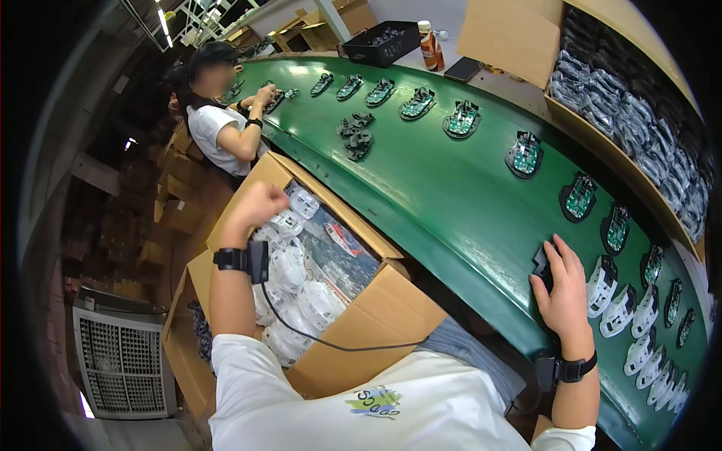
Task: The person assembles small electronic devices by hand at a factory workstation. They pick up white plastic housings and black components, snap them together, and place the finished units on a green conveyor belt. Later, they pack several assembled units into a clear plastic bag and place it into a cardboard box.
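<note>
My left hand (pixel 261 204) is raised over a cardboard box (pixel 368 323), its fingers curled; what they hold, if anything, is hidden. Inside that box lie several white plastic shells (pixel 288 267) in clear bags. My right hand (pixel 562 289) is at the near edge of the green conveyor belt (pixel 451 195), thumb and fingers around a small black part (pixel 541 260). Beyond it runs a row of computer mouse bases with green circuit boards (pixel 524 155). To the right of that hand, several white mouse shells (pixel 602 287) stand in a line.
A pile of dark plastic parts (pixel 356 135) sits on the belt. Across it are a large carton of bagged dark parts (pixel 624 120), a black bin (pixel 382 43), a bottle (pixel 430 46) and a phone (pixel 462 69). At far left a co-worker (pixel 226 124) handles a part.
</note>
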`<action>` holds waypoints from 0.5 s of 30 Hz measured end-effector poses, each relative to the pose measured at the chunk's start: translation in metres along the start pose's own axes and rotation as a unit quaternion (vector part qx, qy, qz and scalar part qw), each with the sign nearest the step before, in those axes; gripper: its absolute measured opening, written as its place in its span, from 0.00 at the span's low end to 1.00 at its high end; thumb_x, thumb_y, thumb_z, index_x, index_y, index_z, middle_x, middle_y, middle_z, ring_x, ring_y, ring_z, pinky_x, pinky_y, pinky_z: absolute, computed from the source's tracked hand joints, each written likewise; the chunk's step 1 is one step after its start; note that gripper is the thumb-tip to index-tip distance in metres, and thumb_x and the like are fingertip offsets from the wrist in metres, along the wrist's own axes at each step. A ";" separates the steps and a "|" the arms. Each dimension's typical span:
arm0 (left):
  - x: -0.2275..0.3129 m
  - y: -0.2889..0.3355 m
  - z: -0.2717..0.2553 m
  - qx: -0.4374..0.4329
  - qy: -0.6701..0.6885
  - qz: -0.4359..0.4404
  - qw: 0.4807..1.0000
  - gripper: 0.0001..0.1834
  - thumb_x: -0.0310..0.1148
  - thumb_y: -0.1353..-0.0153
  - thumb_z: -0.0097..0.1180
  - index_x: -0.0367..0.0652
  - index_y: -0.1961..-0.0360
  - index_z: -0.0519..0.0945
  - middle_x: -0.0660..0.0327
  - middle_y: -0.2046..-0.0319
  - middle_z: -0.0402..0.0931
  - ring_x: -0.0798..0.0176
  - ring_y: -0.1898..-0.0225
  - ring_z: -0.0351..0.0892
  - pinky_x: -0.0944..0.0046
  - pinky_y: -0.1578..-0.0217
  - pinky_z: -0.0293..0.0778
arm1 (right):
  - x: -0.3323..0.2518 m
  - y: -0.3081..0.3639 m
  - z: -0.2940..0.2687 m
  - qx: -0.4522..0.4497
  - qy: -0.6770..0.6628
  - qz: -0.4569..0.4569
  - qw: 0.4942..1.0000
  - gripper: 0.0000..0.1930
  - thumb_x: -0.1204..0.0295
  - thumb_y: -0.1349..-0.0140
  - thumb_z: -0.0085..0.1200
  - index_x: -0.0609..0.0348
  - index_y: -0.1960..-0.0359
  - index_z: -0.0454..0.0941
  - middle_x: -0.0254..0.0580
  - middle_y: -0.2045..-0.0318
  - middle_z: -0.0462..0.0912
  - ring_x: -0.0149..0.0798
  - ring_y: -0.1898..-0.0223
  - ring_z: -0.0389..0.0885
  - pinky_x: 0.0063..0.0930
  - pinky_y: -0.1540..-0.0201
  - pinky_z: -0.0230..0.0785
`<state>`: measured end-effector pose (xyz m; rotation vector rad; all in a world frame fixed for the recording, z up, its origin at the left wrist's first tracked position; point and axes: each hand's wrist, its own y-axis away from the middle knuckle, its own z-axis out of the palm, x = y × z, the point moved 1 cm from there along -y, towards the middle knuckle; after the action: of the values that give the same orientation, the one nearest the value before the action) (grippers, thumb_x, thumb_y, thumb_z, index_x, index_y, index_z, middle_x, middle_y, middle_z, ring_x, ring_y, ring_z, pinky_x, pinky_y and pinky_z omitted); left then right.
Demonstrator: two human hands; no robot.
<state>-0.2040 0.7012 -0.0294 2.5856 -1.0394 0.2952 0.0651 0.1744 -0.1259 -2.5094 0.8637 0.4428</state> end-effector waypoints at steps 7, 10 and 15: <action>-0.022 -0.015 0.069 0.028 -0.342 0.074 0.937 0.51 0.41 0.48 0.71 0.45 0.24 0.61 0.55 0.26 0.63 0.54 0.25 0.62 0.45 0.26 0.55 | 0.003 -0.002 -0.003 0.001 -0.019 -0.018 1.000 0.33 0.73 0.48 0.68 0.64 0.37 0.74 0.57 0.34 0.72 0.61 0.34 0.71 0.49 0.32 0.64; -0.020 -0.021 0.068 0.067 -0.400 0.098 0.909 0.48 0.43 0.48 0.72 0.45 0.27 0.66 0.55 0.31 0.69 0.53 0.29 0.67 0.42 0.27 0.55 | 0.004 -0.002 -0.003 0.003 -0.015 -0.021 1.000 0.32 0.73 0.48 0.68 0.64 0.38 0.75 0.57 0.34 0.73 0.61 0.35 0.71 0.49 0.32 0.65; -0.010 -0.019 0.053 0.100 -0.427 0.146 0.887 0.41 0.46 0.50 0.73 0.46 0.35 0.75 0.55 0.42 0.76 0.53 0.34 0.71 0.46 0.27 0.52 | 0.000 -0.001 -0.004 0.005 -0.009 -0.013 1.000 0.31 0.72 0.48 0.69 0.62 0.40 0.77 0.56 0.36 0.74 0.59 0.36 0.73 0.48 0.33 0.66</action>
<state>-0.1946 0.6998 -0.0856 2.7579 -1.7586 -0.7970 0.0659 0.1727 -0.1218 -2.5014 0.8225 0.4500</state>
